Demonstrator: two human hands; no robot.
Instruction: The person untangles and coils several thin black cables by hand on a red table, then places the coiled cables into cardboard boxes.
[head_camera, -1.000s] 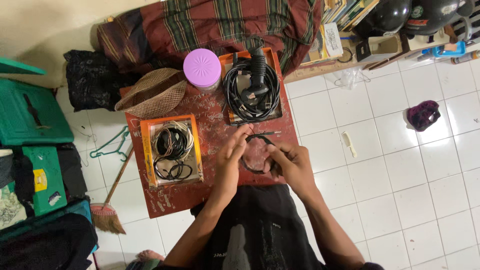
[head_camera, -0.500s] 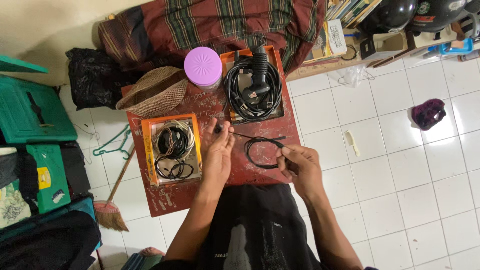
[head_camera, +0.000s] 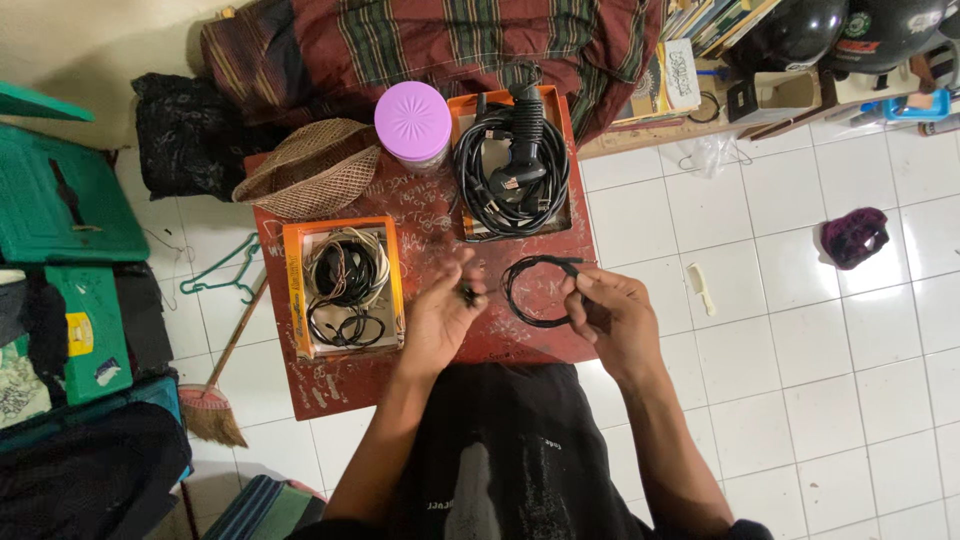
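**Black cable looped between two hands over a small red table**

The right hand (head_camera: 612, 320) pinches a thin black cable (head_camera: 535, 292), its fingers closed on the loop's right side; the loop lies on the red table (head_camera: 440, 215) near its front right edge. The left hand (head_camera: 445, 315) hovers just left of the loop, fingers curled around a small dark cable end, blurred. Left of that hand sits an orange tray (head_camera: 293, 290) of coiled wires, close to the table's left edge. Behind, a second orange tray (head_camera: 562, 160) holds a thick black cord, beside a purple-lidded jar (head_camera: 412, 122) and a woven hat (head_camera: 310, 170). Bare table remains only along the front; white floor tiles (head_camera: 800, 380) lie open to the right
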